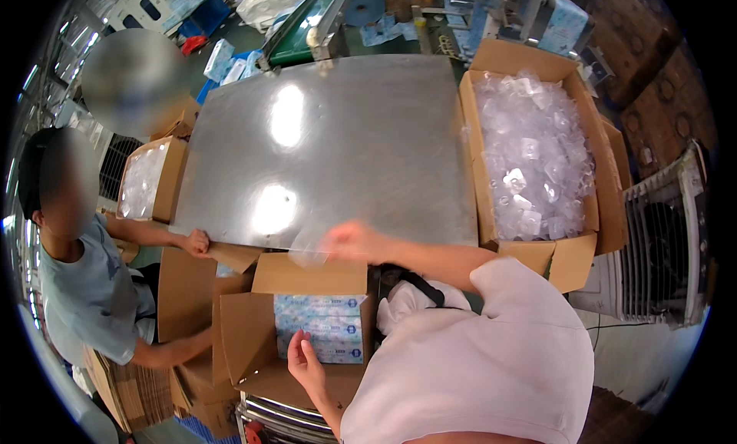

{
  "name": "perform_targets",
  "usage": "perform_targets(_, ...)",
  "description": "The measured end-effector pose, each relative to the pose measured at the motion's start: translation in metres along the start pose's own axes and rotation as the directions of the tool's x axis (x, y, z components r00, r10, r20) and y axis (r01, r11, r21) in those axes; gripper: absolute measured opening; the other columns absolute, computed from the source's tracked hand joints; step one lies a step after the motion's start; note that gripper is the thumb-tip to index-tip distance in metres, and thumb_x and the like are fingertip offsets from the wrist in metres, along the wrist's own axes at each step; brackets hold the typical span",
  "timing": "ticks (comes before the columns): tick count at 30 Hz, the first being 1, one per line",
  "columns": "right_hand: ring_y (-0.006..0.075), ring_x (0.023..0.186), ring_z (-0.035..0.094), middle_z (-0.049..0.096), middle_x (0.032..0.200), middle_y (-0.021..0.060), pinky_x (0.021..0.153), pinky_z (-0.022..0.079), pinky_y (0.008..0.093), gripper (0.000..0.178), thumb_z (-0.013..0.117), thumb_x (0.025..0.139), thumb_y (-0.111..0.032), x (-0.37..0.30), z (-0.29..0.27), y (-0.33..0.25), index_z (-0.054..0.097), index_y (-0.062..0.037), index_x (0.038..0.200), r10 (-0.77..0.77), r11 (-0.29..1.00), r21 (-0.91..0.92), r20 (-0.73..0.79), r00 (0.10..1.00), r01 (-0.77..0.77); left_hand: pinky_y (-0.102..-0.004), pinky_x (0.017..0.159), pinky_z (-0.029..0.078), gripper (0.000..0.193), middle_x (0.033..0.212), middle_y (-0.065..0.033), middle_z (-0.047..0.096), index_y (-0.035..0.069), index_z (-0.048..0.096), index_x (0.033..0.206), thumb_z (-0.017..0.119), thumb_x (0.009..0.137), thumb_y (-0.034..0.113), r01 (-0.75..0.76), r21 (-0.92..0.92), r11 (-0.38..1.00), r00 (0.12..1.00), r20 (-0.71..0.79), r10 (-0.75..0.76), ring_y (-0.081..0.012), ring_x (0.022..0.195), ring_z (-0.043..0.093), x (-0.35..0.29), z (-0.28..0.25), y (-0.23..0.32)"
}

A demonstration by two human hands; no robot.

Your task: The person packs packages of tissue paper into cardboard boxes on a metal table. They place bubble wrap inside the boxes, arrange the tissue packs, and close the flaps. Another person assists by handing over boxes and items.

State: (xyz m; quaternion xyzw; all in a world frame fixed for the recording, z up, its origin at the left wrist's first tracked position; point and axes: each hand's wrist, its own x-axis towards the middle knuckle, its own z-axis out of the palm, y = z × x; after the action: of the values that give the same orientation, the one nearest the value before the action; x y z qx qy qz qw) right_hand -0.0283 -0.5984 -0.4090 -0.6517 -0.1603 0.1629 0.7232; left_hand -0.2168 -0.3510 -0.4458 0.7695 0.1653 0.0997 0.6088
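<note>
In front of me stands an open cardboard box (307,273) holding several blue-and-white printed soft packs (318,317) in rows. My left hand (309,365) is over the box's near side, fingers raised and apart with nothing in them. Above the far flap, at the metal table's near edge, my right hand (355,242) pinches a clear plastic piece (309,248). That piece is smeared by motion, so its exact shape does not show.
A steel table (376,152) lies ahead. To its right, a carton (474,164) is heaped with clear plastic pieces (537,160). At left, a co-worker (107,283) handles another open box (184,290). A smaller carton (170,179) and a green conveyor (295,33) stand beyond.
</note>
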Motion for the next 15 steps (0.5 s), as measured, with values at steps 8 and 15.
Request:
perform_targets(8, 0.0208, 0.096, 0.06, 0.064, 0.099, 0.0123, 0.081, 0.049, 0.0335, 0.032, 0.064, 0.086, -0.027, 0.039, 0.101, 0.135, 0.061, -0.0014, 0.104, 0.179, 0.92, -0.346, 0.79, 0.586, 0.186, -0.0317, 0.09, 0.046, 0.028, 0.112, -0.0152, 0.062, -0.002, 0.059, 0.114, 0.059, 0.09, 0.012, 0.087, 0.248, 0.965, 0.962, -0.273, -0.016, -0.0224, 0.103, 0.06, -0.05, -0.041, -0.004)
perform_targets(15, 0.0173, 0.091, 0.06, 0.063, 0.095, 0.0073, 0.08, 0.048, 0.0304, 0.022, 0.061, 0.088, -0.017, 0.058, 0.08, 0.132, 0.058, -0.0016, 0.104, 0.24, 0.964, -0.233, 0.572, 0.784, -0.126, -0.0378, 0.093, 0.043, 0.028, 0.119, -0.0204, 0.057, -0.003, 0.059, 0.11, 0.059, 0.088, 0.013, 0.166, 0.579, 0.798, 0.872, -0.465, 0.156, -0.033, 0.11, 0.055, -0.088, -0.045, 0.003)
